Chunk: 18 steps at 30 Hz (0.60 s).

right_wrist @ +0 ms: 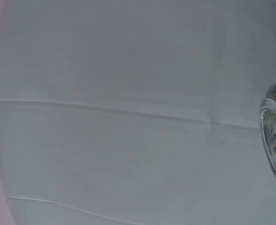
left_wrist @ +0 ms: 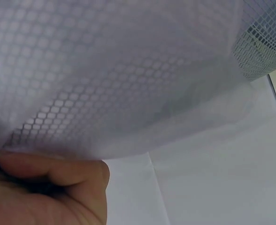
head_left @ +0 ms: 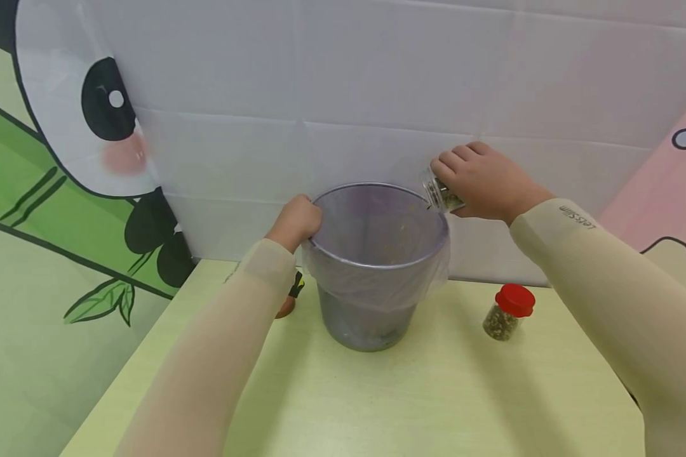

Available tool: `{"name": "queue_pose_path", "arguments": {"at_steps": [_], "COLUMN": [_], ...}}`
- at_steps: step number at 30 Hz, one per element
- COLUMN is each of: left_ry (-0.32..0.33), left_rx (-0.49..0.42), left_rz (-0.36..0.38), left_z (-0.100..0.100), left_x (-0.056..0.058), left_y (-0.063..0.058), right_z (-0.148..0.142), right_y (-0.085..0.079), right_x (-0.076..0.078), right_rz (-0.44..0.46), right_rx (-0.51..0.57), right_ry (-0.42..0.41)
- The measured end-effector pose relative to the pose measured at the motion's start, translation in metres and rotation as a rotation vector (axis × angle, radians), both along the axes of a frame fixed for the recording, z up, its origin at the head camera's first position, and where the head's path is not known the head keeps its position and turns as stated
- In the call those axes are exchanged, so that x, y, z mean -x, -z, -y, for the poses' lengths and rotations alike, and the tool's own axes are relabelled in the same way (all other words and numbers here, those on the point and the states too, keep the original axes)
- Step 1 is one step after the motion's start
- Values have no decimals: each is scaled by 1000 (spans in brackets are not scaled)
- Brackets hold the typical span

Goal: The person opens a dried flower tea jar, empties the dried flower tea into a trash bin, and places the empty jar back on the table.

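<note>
A grey mesh wastebasket (head_left: 366,324) with a thin plastic liner (head_left: 377,289) folded over its rim stands on the table. My left hand (head_left: 295,222) grips its left rim; in the left wrist view, the fingers (left_wrist: 77,171) curl against the liner and mesh. By the right rim, my right hand (head_left: 486,181) holds a clear jar (head_left: 448,198) tilted, its mouth toward the basket. Dried greenish flakes lie in this jar, and its glass base (right_wrist: 275,140) shows at the right wrist view's edge. A few yellowish bits appear inside the basket.
A second jar with a red lid (head_left: 515,299) and brownish flakes stands on the table (head_left: 343,406) to the right. Behind my left forearm, a small reddish-brown object (head_left: 287,307) with dark and yellow parts is partly hidden. A printed cloth (head_left: 366,82) hangs close behind the basket.
</note>
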<state>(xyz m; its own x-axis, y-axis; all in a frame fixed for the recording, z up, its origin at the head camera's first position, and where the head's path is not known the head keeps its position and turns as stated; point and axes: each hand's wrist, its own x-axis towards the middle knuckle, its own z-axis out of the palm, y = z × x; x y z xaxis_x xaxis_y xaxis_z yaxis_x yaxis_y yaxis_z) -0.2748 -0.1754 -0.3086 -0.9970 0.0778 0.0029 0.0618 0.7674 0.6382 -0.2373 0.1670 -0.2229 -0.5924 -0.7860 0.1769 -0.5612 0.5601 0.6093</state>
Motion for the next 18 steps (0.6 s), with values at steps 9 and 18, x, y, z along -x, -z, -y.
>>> {"name": "queue_pose_path", "arguments": {"at_steps": [9, 18], "left_ry": [9, 8], "left_rx": [2, 10], "left_rz": [22, 11], "left_z": [0, 2], "left_x": [3, 3], "left_y": [0, 1], "right_z": [7, 13], "right_y": [-1, -6], "right_x": [1, 1], "right_rz": [-51, -103], "right_rx": [-108, -155], "right_ry": [-26, -81]}}
